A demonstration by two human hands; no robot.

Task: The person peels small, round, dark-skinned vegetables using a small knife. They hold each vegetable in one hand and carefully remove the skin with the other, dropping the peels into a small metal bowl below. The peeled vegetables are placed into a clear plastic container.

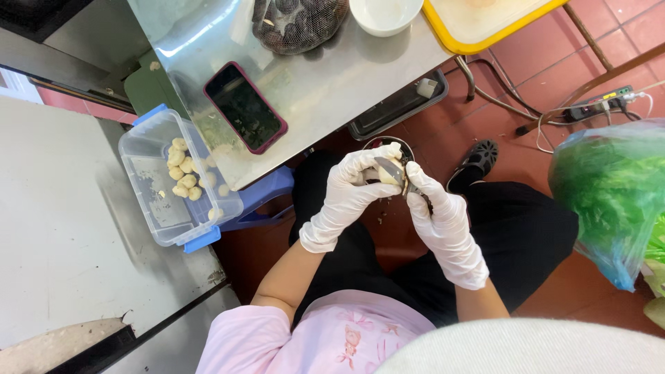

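My left hand (346,195) and my right hand (445,228), both in white gloves, meet over my lap. Between their fingertips is a small pale, partly peeled piece (392,171). A small knife (383,166) with a grey blade lies against it, apparently in my left hand, while my right hand pinches the piece, with dark skin by its fingers. Just behind the hands, a small metal bowl (405,145) peeks out. A clear plastic box (149,211) with blue clips stands to the left and contains several pale peeled pieces (181,173).
The steel table (346,76) carries a phone in a red case (240,107), a net bag of dark round things (298,24), a white bowl (384,15) and a yellow tray (450,43). A bag of greens (609,187) sits right; a power strip (596,105) lies on red tiles.
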